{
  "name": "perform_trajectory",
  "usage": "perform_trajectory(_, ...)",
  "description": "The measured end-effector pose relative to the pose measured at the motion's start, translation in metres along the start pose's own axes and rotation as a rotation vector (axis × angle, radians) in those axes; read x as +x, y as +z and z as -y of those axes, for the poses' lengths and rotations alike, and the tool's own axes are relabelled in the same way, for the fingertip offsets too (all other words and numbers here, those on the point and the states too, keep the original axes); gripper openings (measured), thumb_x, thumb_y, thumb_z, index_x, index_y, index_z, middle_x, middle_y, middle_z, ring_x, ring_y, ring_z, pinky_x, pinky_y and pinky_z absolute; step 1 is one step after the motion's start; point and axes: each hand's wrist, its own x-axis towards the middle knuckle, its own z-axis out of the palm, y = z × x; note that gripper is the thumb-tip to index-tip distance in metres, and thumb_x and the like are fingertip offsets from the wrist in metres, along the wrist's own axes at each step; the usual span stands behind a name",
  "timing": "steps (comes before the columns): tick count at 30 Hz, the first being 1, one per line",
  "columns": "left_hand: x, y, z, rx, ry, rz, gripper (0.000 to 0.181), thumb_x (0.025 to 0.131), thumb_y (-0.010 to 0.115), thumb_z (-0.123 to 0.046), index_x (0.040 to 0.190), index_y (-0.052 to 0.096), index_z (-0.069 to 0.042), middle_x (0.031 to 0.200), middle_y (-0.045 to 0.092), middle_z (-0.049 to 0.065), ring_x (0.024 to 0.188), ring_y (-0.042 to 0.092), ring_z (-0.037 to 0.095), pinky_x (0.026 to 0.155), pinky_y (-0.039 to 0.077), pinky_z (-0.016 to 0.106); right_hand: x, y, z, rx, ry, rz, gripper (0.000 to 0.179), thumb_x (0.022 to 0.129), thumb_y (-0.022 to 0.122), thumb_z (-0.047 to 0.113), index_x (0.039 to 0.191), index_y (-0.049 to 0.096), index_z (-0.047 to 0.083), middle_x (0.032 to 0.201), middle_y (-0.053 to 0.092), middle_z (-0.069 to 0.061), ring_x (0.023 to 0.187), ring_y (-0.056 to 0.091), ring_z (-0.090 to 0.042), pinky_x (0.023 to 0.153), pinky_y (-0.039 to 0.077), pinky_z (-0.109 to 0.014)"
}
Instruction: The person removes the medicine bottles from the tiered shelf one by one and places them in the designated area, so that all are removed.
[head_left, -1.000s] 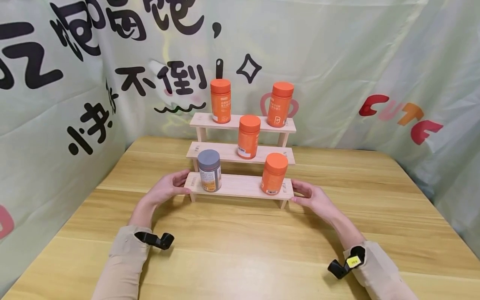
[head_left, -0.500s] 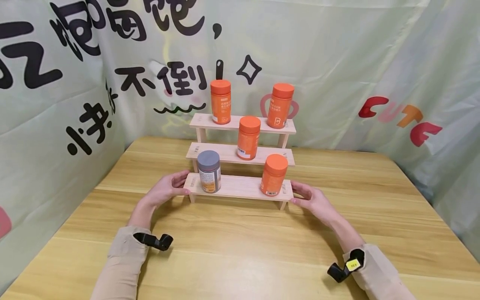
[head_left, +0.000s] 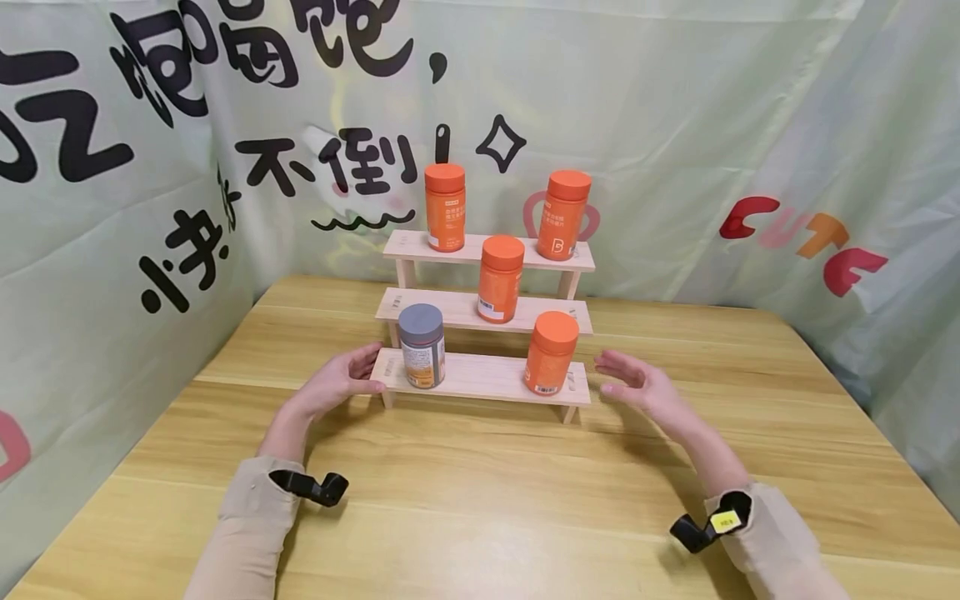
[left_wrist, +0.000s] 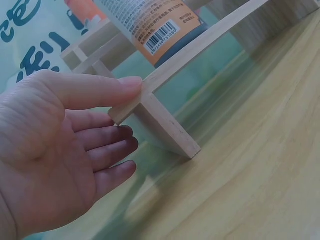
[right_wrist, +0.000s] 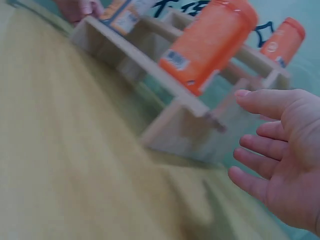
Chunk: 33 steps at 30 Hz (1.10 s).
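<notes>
Rack (head_left: 435, 304) stands on table (head_left: 480, 500), between two hands — long axis runs crosswise, from left hand (head_left: 339, 386) to right hand (head_left: 645, 392). Left hand is nearer: thumb touches left end of lowest board (head_left: 483, 375), other fingers relaxed below, not wrapped round it. Right hand is apart, just beside right end — fingers loosely spread, pointing toward rack, holding nothing. Grey jar (head_left: 422, 346) stands near left end, orange jar (head_left: 552, 354) near right.
</notes>
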Motion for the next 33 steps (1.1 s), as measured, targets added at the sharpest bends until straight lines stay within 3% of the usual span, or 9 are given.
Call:
perform_trajectory(7, -0.001, 0.0, 0.003, -0.012, -0.001, -0.002, 0.079, 0.084, 0.063, -0.001, 0.142, 0.011, 0.013, 0.148, 0.01, 0.03, 0.134, 0.017, 0.044, 0.11, 0.016, 0.05, 0.01, -0.032, 0.027, -0.09, 0.023, -0.066, 0.067, 0.093, 0.056, 0.025, 0.144, 0.023, -0.003, 0.141, 0.037, -0.023, 0.126, 0.039, -0.037, 0.091, 0.04, -0.013)
perform_trajectory(11, 0.0, 0.0, 0.004, -0.018, 0.009, 0.0, 0.079, 0.084, 0.063, -0.002, 0.142, 0.011, 0.013, 0.148, 0.011, 0.03, 0.134, 0.017, 0.044, 0.11, 0.016, 0.05, 0.019, -0.048, 0.047, -0.117, 0.033, -0.122, 0.067, 0.093, 0.056, 0.029, 0.145, 0.024, 0.0, 0.142, 0.038, -0.021, 0.123, 0.046, -0.021, 0.092, 0.04, -0.013)
perform_trajectory(15, 0.0, 0.0, 0.004, -0.023, 0.009, -0.001, 0.08, 0.084, 0.063, -0.003, 0.142, 0.012, 0.013, 0.148, 0.012, 0.03, 0.135, 0.017, 0.043, 0.11, 0.016, 0.05, 0.031, -0.058, 0.067, -0.135, 0.041, -0.174, 0.068, 0.092, 0.056, 0.032, 0.146, 0.025, 0.004, 0.141, 0.04, -0.019, 0.116, 0.048, -0.009, 0.102, 0.038, -0.028)
perform_trajectory(19, 0.0, 0.0, 0.003, -0.025, 0.0, -0.003, 0.08, 0.084, 0.064, -0.004, 0.143, 0.012, 0.012, 0.149, 0.011, 0.029, 0.135, 0.016, 0.042, 0.111, 0.015, 0.049, 0.045, -0.062, 0.084, -0.142, 0.046, -0.19, 0.069, 0.091, 0.058, 0.033, 0.146, 0.025, 0.006, 0.141, 0.04, -0.017, 0.122, 0.045, -0.019, 0.106, 0.031, -0.044)
perform_trajectory(23, 0.0, 0.0, 0.001, -0.028, -0.003, -0.002, 0.08, 0.084, 0.064, -0.004, 0.143, 0.012, 0.012, 0.149, 0.011, 0.028, 0.135, 0.016, 0.042, 0.111, 0.015, 0.049, 0.06, -0.064, 0.098, -0.166, 0.043, -0.177, 0.071, 0.091, 0.058, 0.034, 0.147, 0.023, 0.007, 0.142, 0.039, -0.016, 0.126, 0.04, -0.027, 0.107, 0.029, -0.047)
perform_trajectory(33, -0.001, 0.001, 0.001, -0.009, -0.005, -0.008, 0.08, 0.084, 0.065, -0.005, 0.143, 0.013, 0.011, 0.149, 0.012, 0.028, 0.135, 0.017, 0.042, 0.111, 0.016, 0.049, 0.092, -0.058, 0.126, -0.161, 0.039, -0.183, 0.076, 0.089, 0.059, 0.041, 0.148, 0.022, 0.01, 0.144, 0.036, -0.015, 0.129, 0.037, -0.029, 0.107, 0.028, -0.049)
